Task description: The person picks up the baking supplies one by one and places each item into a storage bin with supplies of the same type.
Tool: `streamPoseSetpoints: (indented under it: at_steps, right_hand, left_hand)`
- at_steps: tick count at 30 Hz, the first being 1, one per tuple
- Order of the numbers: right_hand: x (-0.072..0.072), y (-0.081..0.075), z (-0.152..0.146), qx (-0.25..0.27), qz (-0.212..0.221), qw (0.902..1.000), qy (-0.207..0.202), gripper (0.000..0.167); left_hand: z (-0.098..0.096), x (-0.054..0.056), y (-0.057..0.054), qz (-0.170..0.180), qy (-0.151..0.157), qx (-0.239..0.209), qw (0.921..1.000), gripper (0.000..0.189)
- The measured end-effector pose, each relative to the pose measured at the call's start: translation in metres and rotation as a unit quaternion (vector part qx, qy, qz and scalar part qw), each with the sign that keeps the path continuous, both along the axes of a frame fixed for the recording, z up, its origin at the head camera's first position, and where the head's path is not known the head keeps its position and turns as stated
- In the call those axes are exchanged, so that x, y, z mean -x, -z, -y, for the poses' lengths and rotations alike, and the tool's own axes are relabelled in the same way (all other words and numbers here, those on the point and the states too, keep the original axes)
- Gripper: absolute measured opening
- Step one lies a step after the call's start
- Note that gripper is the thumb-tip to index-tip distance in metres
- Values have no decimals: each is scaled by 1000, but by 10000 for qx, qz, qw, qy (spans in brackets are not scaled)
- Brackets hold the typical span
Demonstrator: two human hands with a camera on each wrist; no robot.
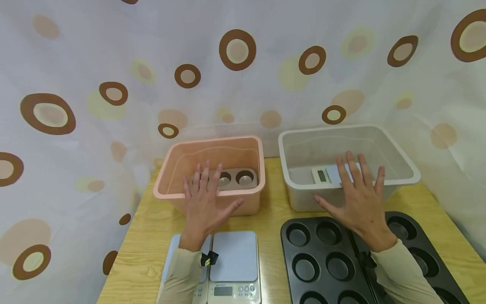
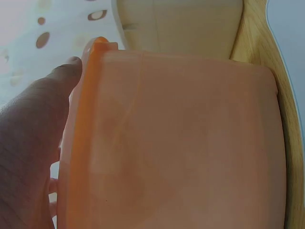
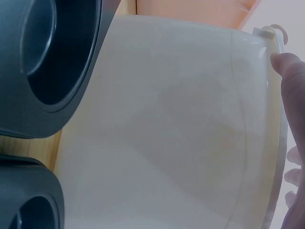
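Note:
My left hand (image 1: 205, 207), fingers spread and straight, hovers over the front rim of a pink plastic bin (image 1: 171, 195). Inside that bin lies a muffin tin (image 1: 246, 178), partly hidden behind the fingers. On the right, my right hand (image 1: 358, 202) is likewise spread over the front rim of a light grey bin (image 1: 303, 194). A small scale (image 1: 320, 175) with a display sits in the grey bin, partly covered by my fingers. Neither hand holds anything. In the wrist views each hand appears beside the rim of its bin.
Two kitchen scales (image 1: 233, 257) stand side by side in front of the pink bin, the left one partly under my sleeve. Two dark muffin pans (image 1: 322, 261) lie before the grey bin. A curtain with brown circles (image 1: 237, 105) hangs behind the wooden table (image 1: 133, 253).

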State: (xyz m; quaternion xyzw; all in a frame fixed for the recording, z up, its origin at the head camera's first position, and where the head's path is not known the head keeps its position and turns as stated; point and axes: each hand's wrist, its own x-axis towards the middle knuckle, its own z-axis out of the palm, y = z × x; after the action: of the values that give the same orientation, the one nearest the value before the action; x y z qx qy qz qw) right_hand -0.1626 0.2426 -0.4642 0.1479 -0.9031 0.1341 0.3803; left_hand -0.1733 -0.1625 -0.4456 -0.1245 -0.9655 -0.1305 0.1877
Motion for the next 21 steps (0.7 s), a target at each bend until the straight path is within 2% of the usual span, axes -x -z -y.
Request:
streamPoseSetpoints:
  at_steps: [7,13,21]
  right_hand:
    - [-6,-1,-7,137,195,9997,70,119]
    - [-11,-1,-12,245,139,9996,92,118]
    - [-14,-2,-20,339,-13,9993,-136,115]
  left_hand:
    - [2,0,1,-181,-42,-7,9998,111]
    - [6,-3,-1,-106,-99,-75,9999,112]
    - [11,-6,-3,-34,-156,-125,9998,111]
